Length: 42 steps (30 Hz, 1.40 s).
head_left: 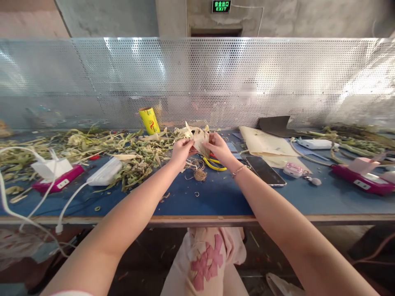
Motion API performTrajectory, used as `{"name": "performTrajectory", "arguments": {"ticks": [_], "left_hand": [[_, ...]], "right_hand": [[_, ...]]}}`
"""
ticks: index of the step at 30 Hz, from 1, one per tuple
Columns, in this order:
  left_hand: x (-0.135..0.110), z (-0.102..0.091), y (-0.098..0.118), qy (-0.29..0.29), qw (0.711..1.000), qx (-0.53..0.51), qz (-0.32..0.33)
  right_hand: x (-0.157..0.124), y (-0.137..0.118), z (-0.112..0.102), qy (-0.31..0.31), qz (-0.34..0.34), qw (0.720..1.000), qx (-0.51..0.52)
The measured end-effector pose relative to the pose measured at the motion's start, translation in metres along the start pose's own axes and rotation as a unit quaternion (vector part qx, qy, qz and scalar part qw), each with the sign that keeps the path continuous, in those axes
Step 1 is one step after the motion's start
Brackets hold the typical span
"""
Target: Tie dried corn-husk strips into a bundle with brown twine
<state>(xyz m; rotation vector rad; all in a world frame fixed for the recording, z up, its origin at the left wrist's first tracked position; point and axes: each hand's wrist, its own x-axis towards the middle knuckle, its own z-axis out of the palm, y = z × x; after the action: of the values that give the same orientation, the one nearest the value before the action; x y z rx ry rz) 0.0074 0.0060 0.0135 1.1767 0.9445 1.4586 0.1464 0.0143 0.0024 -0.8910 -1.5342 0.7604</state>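
Over the middle of the blue table, my left hand (181,152) and my right hand (219,149) hold a pale, papery piece like a dried husk (200,139) between them. Thumb and fingers pinch it on both sides, and its pointed ends stick up. Right below my hands lies a tool with yellow looped handles (214,165), its working end partly hidden. A small tangle of brown twine (200,174) rests beside it. Dried stalks and leaves (138,154) are heaped to the left of my left hand.
A yellow cardboard tube (149,121) stands behind the leaves. Right of my hands are a black phone (266,170), beige paper sheets (268,142) and a pink earphone case (293,169). Magenta power strips (58,181) with white cables flank both sides. A perforated metal screen (197,82) bounds the back.
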Motion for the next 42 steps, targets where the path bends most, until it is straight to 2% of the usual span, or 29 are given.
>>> {"name": "performTrajectory", "arguments": {"ticks": [3,5,10,17,23,27,29,32,34,38,42], "left_hand": [[0.002,-0.002,0.0,0.023,1.0,-0.001,0.016],[0.001,-0.001,0.002,0.032,0.999,-0.006,0.012],[-0.003,0.002,0.007,0.013,0.999,-0.029,-0.019],[-0.003,0.001,0.004,0.002,0.997,-0.051,-0.053],[-0.004,0.002,0.002,-0.022,0.996,-0.081,-0.039],[-0.002,0.002,-0.001,-0.019,0.996,-0.074,-0.04],[-0.001,0.002,-0.001,-0.006,0.997,-0.063,-0.042],[-0.001,0.002,0.0,0.006,0.998,-0.054,-0.041],[-0.002,0.002,0.001,0.002,0.998,-0.053,-0.035],[-0.002,0.003,0.0,-0.005,0.999,-0.042,-0.023],[-0.002,0.003,-0.002,-0.017,0.997,-0.06,-0.038]], "right_hand": [[-0.001,0.0,0.001,-0.036,0.047,0.998,0.024],[-0.002,-0.002,0.002,-0.04,0.048,0.998,0.01],[-0.003,-0.002,0.001,0.017,-0.007,0.997,-0.072],[-0.005,-0.011,0.0,0.023,-0.092,0.97,-0.225],[-0.005,-0.009,0.001,0.036,-0.112,0.959,-0.256],[-0.006,-0.01,0.002,0.039,-0.109,0.965,-0.237],[-0.007,-0.01,0.003,0.015,-0.092,0.976,-0.196],[-0.007,-0.009,0.005,-0.023,-0.025,0.994,-0.099],[-0.007,-0.007,0.006,-0.019,0.012,0.998,-0.053],[-0.004,-0.004,0.006,0.012,0.008,0.999,-0.032],[-0.003,-0.002,0.006,0.012,0.003,1.0,0.0]]}}
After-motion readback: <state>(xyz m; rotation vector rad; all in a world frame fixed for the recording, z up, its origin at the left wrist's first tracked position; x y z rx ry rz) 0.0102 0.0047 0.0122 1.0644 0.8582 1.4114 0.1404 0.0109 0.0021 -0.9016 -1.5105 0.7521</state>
